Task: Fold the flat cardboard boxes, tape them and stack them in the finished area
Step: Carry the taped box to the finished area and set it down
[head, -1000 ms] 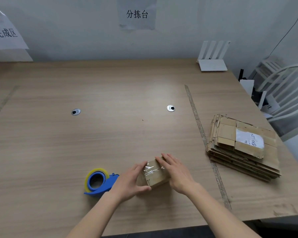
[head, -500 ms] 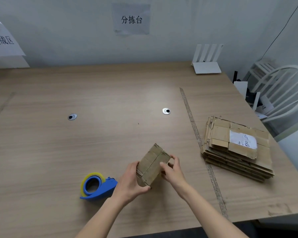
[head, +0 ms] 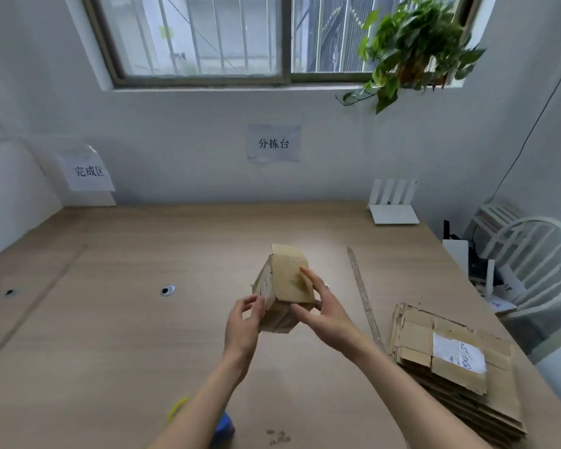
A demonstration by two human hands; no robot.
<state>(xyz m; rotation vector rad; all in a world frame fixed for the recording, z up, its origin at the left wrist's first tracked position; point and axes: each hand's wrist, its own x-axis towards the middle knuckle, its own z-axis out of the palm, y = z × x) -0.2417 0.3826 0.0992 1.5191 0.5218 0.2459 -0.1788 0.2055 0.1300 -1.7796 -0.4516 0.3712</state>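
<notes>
Your left hand (head: 244, 322) and right hand (head: 325, 307) hold the small brown folded cardboard box (head: 284, 286) up between them, fingers curled round its sides. It looks light and stiff but crushable; I'd grip the edges and corners, not the open far flap.

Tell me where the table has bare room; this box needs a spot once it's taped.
Bare wood runs from the grommet hole left and back toward the 完成区 sign, and between the held box and the router. Right of the tape strip it is crowded: the flat cardboard stack fills the near corner. The tape dispenser sits by the left forearm.
</notes>
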